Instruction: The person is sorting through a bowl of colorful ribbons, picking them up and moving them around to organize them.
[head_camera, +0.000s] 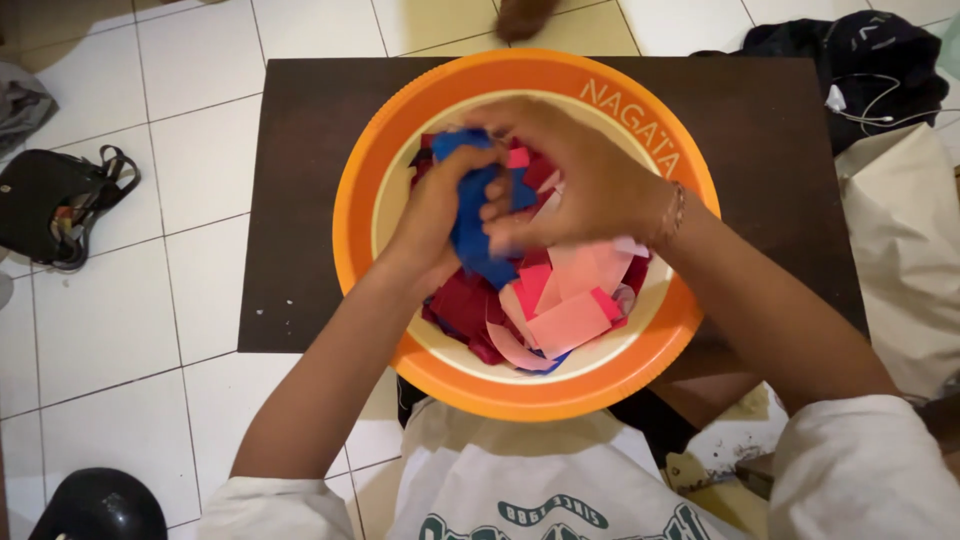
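Head view is looking straight down, and a blue strip of cloth (470, 215) is sitting dead centre of the frame, getting squeezed between both hands over a big orange basin (350, 230). The left hand (432, 215) is wrapping its fingers tight around the blue strip from the left side, and the right hand (580, 180) is curling over the top of it, fingers closed on the same strip. The hands are touching each other there, a bit blurred, so I can't tell exactly which fingers are pinching where. A thin bracelet (675, 212) is hanging on the right wrist.

Under the hands, the basin is holding a pile of cloth scraps (560, 310), pink, dark red and a bit more blue, mostly showing toward the lower right of the bowl. The basin is resting on a dark brown table (290, 200) that's filling the middle of the frame.

Further out on the white tiled floor: a black bag (55, 205) is lying at the left edge, dark clothing with a white cable (865, 65) is bunching in the upper right, and a round black object (100, 505), maybe a helmet, is peeking in at the lower left corner.
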